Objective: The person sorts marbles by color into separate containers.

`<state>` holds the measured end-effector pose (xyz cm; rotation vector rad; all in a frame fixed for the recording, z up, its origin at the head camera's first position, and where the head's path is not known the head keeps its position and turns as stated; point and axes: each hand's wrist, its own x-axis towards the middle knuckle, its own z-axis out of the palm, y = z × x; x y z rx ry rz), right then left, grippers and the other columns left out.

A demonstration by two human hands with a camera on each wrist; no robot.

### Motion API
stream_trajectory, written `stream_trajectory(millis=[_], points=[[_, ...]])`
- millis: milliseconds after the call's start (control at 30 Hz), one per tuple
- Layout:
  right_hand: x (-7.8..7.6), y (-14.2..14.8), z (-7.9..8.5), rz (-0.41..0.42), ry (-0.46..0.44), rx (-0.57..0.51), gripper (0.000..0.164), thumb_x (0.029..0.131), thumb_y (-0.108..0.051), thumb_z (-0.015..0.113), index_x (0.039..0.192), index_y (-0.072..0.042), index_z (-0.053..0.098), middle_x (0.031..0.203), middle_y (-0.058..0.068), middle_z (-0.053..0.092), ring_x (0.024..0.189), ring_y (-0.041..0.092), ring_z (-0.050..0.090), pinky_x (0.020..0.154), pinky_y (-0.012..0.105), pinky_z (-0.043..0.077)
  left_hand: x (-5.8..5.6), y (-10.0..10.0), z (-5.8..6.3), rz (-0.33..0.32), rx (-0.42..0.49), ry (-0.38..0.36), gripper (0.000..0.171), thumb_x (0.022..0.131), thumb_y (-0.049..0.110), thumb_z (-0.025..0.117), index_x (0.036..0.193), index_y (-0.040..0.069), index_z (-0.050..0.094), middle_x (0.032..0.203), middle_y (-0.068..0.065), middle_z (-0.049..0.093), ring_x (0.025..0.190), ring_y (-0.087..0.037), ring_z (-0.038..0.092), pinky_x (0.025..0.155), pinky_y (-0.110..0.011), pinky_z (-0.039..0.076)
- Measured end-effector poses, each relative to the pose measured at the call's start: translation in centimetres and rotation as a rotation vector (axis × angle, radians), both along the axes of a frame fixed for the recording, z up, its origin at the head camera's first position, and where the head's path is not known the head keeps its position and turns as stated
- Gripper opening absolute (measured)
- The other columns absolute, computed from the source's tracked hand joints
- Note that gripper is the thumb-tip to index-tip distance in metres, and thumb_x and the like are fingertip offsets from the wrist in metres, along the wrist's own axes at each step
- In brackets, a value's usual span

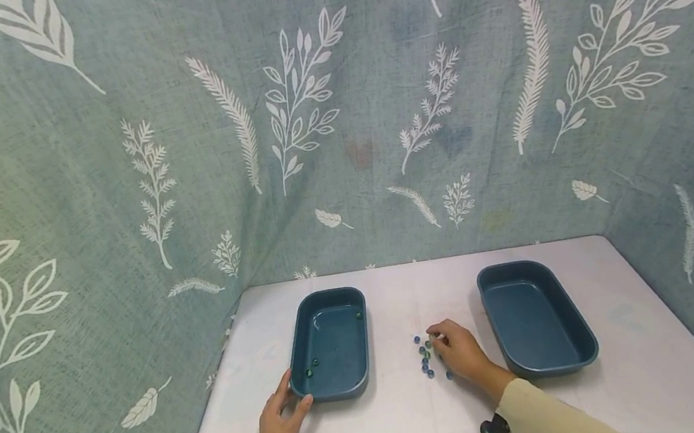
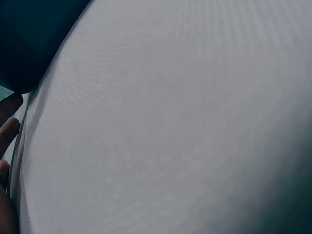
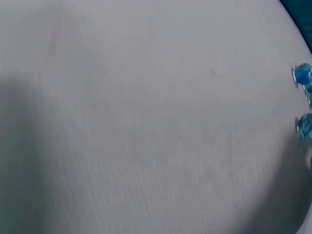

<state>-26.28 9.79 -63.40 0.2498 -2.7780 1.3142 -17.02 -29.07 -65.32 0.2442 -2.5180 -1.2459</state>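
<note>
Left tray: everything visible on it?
The left tray is a blue, rounded rectangle with raised walls and a smooth, slightly glossy finish, perhaps plastic. It sits upright on the white table, long sides running away from the person. Three small greenish marbles show inside: two toward the near left, one by the right wall, farther back. The left grip touches its near-left corner.

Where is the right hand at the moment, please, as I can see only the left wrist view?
Observer: The right hand is at a loose group of marbles on the white table; I cannot tell whether it pinches one.
Operator: Thank you; does anything lie in the blue tray I partly see?
Observer: Yes, three green marbles lie inside it.
Operator: Is there another tray?
Observer: Yes, a second tray, also blue, stands to the right of the loose group.
</note>
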Motion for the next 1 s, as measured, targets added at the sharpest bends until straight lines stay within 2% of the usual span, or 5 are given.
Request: stream_trajectory(millis=[367, 600, 767, 1000], points=[[-0.2, -1.6, 0.9, 0.035, 0.022, -0.021, 0.015, 0.092, -0.017, 0.069, 0.107, -0.014, 0.07, 0.091, -0.009, 0.06, 0.072, 0.009, 0.052, 0.059, 0.025, 0.047, -0.1, -0.2, -0.1, 0.01, -0.004, -0.011, 0.071, 0.08, 0.046, 0.079, 0.143, 0.029, 0.05, 0.11, -0.008, 0.067, 0.114, -0.028, 0.057, 0.099, -0.049, 0.045], [-0.8, -3.0, 1.4, 0.068, 0.014, -0.019, 0.015, 0.092, -0.019, 0.069, 0.107, -0.017, 0.07, 0.091, -0.013, 0.06, 0.074, 0.008, 0.052, 0.061, 0.023, 0.048, -0.1, -0.1, -0.2, 0.008, 0.002, -0.002, 0.071, 0.08, 0.043, 0.08, 0.143, 0.029, 0.051, 0.11, -0.007, 0.068, 0.114, -0.027, 0.057, 0.099, -0.048, 0.044], [-1.4, -4.0, 1.8, 0.133, 0.06, -0.036, 0.018, 0.092, -0.018, 0.069, 0.109, -0.013, 0.07, 0.094, -0.011, 0.062, 0.074, 0.008, 0.053, 0.058, 0.024, 0.048, -0.1, -0.2, -0.3, 0.009, -0.008, 0.007, 0.071, 0.079, 0.043, 0.08, 0.142, 0.03, 0.051, 0.112, -0.008, 0.068, 0.114, -0.028, 0.058, 0.099, -0.049, 0.044], [-1.7, -5.1, 2.2, 0.154, 0.089, -0.024, 0.018, 0.091, -0.019, 0.07, 0.108, -0.013, 0.071, 0.095, -0.011, 0.062, 0.073, 0.007, 0.053, 0.061, 0.024, 0.048, -0.2, -0.2, -0.4, 0.001, -0.003, 0.017, 0.07, 0.079, 0.043, 0.08, 0.142, 0.031, 0.051, 0.111, -0.006, 0.068, 0.113, -0.025, 0.058, 0.098, -0.048, 0.045]])
